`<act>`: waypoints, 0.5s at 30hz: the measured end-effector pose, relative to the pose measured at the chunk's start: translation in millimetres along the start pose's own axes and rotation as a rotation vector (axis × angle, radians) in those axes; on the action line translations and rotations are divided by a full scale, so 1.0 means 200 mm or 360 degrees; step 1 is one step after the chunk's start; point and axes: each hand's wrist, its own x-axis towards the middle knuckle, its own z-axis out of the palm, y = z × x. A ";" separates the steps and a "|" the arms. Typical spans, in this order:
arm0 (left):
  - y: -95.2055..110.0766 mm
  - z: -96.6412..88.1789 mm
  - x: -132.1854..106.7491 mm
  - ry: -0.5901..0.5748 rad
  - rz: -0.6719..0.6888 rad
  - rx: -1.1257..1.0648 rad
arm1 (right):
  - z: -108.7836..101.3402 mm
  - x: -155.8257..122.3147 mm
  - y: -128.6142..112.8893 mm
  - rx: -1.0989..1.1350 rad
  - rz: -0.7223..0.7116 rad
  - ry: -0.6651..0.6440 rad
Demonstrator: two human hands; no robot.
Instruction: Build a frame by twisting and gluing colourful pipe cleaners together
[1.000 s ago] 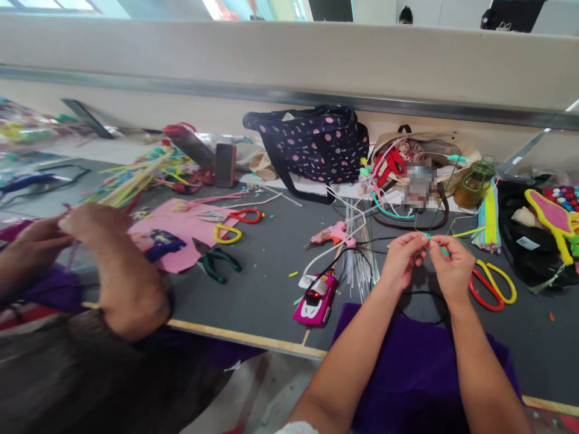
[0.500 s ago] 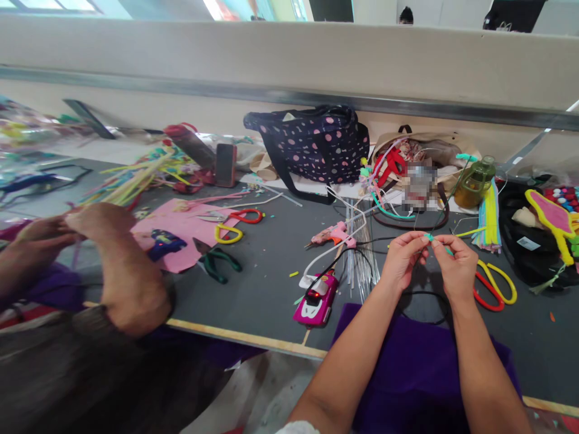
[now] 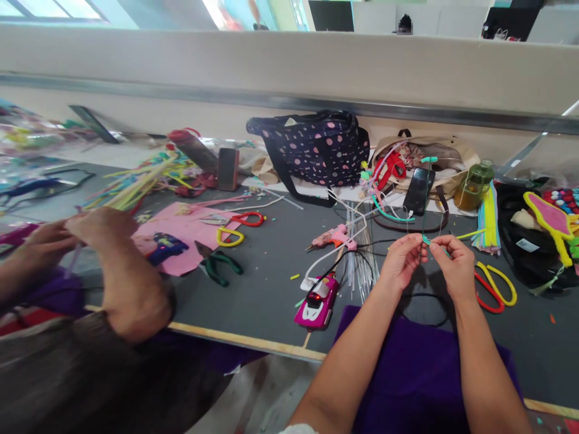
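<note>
Both hands meet just above the grey table [image 3: 271,265]: left hand [image 3: 402,259] and right hand [image 3: 455,265] each pinch a teal pipe cleaner [image 3: 426,240] on a thin wire, seemingly mid-twist. Another turn calls for a firm pinch. Fingertips hide the join, and the wire is barely traceable.

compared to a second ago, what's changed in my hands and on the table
The green wire swung left: its teal tip, earlier leaning toward the green bottle, now stands nearly upright over the phone. The left hand and right hand keep pinching it as before. The scissors, pink toy car and co-worker's hands stayed put.
</note>
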 end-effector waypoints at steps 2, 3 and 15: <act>0.00 0.00 0.00 -0.0006 -0.0050 -0.0025 | -0.02 0.00 0.00 -0.0089 -0.0029 -0.0003; 0.00 0.00 -0.01 -0.0011 -0.0075 -0.0035 | -0.03 0.00 0.00 -0.0137 -0.0051 -0.0007; -0.01 0.00 -0.01 -0.0014 -0.0202 0.0016 | -0.10 0.04 0.03 -0.0758 -0.0603 0.0134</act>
